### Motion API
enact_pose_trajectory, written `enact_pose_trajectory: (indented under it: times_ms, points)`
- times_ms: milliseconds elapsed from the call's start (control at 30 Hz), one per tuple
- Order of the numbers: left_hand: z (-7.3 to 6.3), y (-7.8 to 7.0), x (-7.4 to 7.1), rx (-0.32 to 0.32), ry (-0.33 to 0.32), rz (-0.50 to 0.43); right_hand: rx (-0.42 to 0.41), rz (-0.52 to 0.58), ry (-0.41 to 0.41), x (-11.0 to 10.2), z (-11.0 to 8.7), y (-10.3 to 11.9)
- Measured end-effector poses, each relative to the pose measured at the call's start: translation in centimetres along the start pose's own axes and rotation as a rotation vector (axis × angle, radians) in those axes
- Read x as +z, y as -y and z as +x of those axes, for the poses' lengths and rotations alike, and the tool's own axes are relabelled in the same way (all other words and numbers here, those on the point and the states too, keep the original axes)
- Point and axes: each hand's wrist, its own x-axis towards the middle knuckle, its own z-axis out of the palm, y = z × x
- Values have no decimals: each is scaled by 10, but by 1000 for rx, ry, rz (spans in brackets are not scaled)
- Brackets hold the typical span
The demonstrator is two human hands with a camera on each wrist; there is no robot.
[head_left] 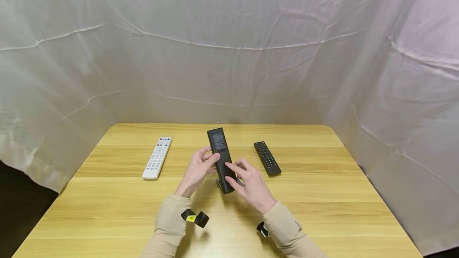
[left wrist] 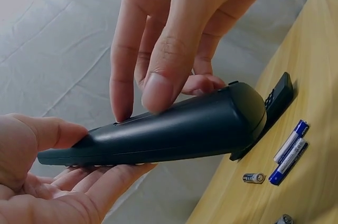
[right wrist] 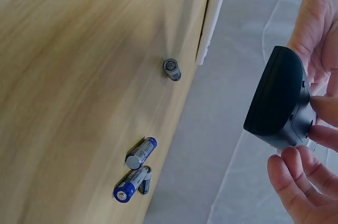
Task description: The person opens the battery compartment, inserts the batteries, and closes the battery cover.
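My left hand (head_left: 199, 169) grips a black remote control (head_left: 217, 139) above the table, its label-side back turned up and its far end raised. The left thumb lies on the back, with the fingers underneath, as the left wrist view shows. Thumb and index fingertip of my right hand (head_left: 252, 185) touch the back's lower half, a little apart, around the battery cover (left wrist: 174, 126). My other right fingers stay off the cover. On the table below lie blue-and-silver batteries (right wrist: 141, 153) beside a smaller grey one, with another grey battery (right wrist: 172, 69) apart from them.
To the left on the wooden table (head_left: 107, 210) lies a white remote control (head_left: 157, 158), buttons up. A smaller black remote control (head_left: 267, 158) lies to the right, also buttons up. Grey cloth (head_left: 229, 71) hangs around the table's back and sides.
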Motion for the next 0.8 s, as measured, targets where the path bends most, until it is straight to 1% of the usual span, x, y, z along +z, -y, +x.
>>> enact_pose_trajectory:
  times_ms: [167, 433, 700, 800]
  points:
    - [-1, 0, 2, 1, -1, -23, 21, 24, 5, 0, 1, 0]
    - [-2, 1, 4, 4, -1, -15, 85, 30, 25, 0, 2, 1]
    - [0, 2, 7, 10, 33, -14, 167, 108, 30, 0, 6, -2]
    - [0, 2, 8, 7, 37, -13, 194, 134, 28, 2, 7, -4]
